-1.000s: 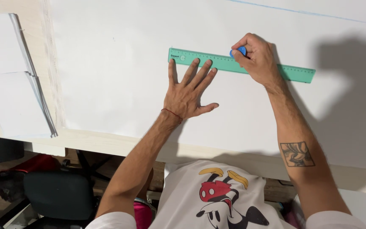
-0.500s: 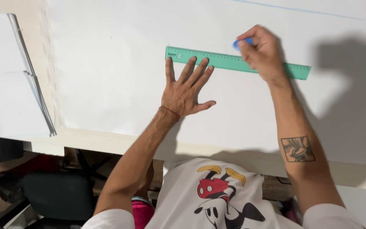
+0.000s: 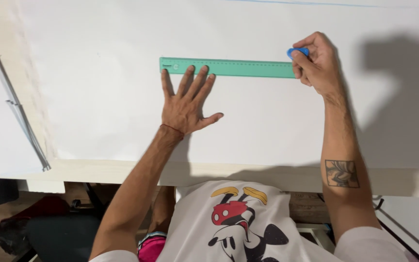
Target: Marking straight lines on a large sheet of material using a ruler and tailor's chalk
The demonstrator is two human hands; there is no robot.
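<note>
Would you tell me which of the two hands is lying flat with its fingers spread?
It is the left hand, palm down on the white sheet, fingertips at the green ruler. The right hand is curled around a small blue object.

No packages, labels, signs, screens

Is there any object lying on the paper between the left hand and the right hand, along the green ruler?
No, nothing visible does. The left hand lies flat on the white sheet with its fingertips on the green ruler. The right hand holds a small blue piece at the ruler's far end. Between them only the bare ruler and paper show.
</note>
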